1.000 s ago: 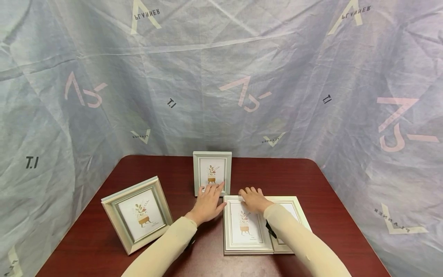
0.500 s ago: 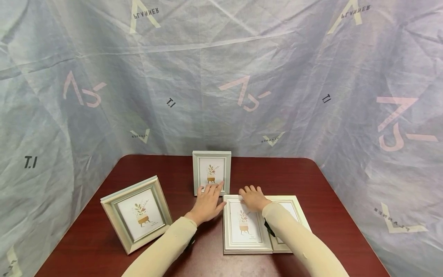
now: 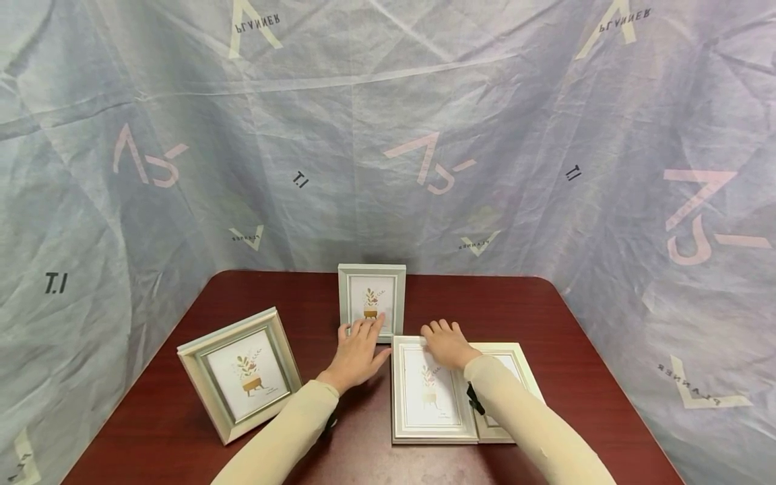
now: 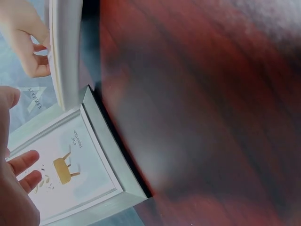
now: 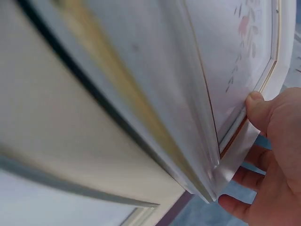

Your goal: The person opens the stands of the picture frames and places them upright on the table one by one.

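A white picture frame (image 3: 417, 394) with a potted-plant print stands slightly raised at its far edge in the head view. My right hand (image 3: 447, 345) grips that edge; the right wrist view shows the thumb on the front and the fingers behind. Farther back, a smaller pale grey-green picture frame (image 3: 374, 289) stands upright. In front of its lower part, my left hand (image 3: 353, 357) has its fingers extended. Whether the fingertips touch the glass, I cannot tell. Another cream frame (image 3: 526, 369) lies flat at the right, partly hidden by the right forearm.
A larger champagne-coloured picture frame (image 3: 248, 374) stands angled at the left of the dark red table (image 3: 485, 303). Printed grey fabric (image 3: 515, 121) hangs behind the table and along both sides.
The white frame's far edge has risen slightly with my right hand. My left hand has shifted a little to the left and away from me. The other frames stay put.
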### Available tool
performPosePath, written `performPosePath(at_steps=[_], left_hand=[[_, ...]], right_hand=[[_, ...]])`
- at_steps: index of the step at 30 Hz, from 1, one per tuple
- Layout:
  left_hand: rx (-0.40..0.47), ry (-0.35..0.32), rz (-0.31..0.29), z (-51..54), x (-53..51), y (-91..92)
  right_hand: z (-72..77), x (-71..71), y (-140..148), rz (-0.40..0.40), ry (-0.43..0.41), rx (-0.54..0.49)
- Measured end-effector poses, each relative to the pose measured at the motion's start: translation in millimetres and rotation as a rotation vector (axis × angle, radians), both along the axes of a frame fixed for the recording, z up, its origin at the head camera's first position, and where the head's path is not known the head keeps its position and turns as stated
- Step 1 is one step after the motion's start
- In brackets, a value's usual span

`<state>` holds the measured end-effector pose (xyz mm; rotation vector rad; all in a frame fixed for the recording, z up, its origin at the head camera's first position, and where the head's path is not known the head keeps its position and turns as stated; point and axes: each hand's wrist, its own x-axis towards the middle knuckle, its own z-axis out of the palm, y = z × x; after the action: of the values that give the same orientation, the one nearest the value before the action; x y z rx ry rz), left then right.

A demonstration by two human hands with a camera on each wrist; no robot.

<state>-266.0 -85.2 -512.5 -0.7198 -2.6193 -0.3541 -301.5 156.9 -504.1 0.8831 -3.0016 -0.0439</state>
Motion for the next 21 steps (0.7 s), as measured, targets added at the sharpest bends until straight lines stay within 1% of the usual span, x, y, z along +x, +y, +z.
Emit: performPosePath(at_steps=[5, 8, 11, 16, 21], left_hand=[[0.007, 0.009, 0.003, 3.0, 1.6, -3.4], [0.031, 0.026, -0.003, 4.8, 2.4, -5.2], [0.052, 0.038, -0.005, 6.3, 3.3, -6.3], [0.068, 0.040, 0.003, 7.9, 3.4, -7.1], [0.078, 0.039, 0.013, 8.6, 1.7, -8.7]], right_hand=[[10.5, 4.3, 2, 0.001, 0.013, -0.025], [14.4, 6.9, 3, 0.005, 0.025, -0.070], [15.9, 9.7, 6, 0.017, 0.049, -0.104], [19.1, 16.0, 11, 0.057, 0.100, -0.196], [21.0, 19.2, 14, 0.076, 0.116, -0.261]])
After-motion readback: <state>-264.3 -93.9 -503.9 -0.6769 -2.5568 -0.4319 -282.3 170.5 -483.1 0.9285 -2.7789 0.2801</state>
